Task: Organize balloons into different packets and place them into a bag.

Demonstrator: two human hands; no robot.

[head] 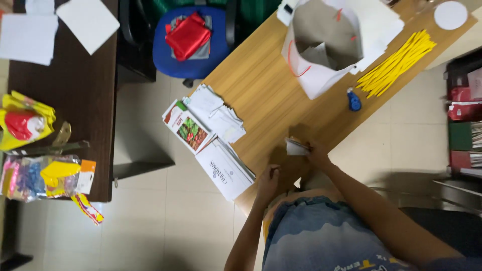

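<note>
From the head camera, the person is looking down over a light wooden desk (pixel 266 95) that is running diagonally across the view. The right hand (pixel 315 150) is resting near the desk's near edge, its fingers closing round a small folded white paper (pixel 295 147) and pinching it against the desk top; a thin dark line, perhaps a pen, is lying across the paper, though it is too small to tell. The left hand (pixel 268 181) is sitting at the near corner of the desk, close to the person's body, fingers curled loosely and pressing on the edge; it is holding nothing that shows. The paper is lying between the two hands, touching the right one and a little apart from the left.

Just beside the left hand, a fanned stack of white booklets and envelopes (pixel 216 135) is spreading along the desk's left edge, one showing a printed picture of vegetables. Further up the desk, a white paper bag with red handles (pixel 321 75) is lying open on its side. A bundle of yellow strips (pixel 396 62) is lying near the right edge, with a small blue tape dispenser (pixel 354 100) just below it. A blue chair (pixel 193 55) carrying red cloth is standing beyond the far edge.
</note>
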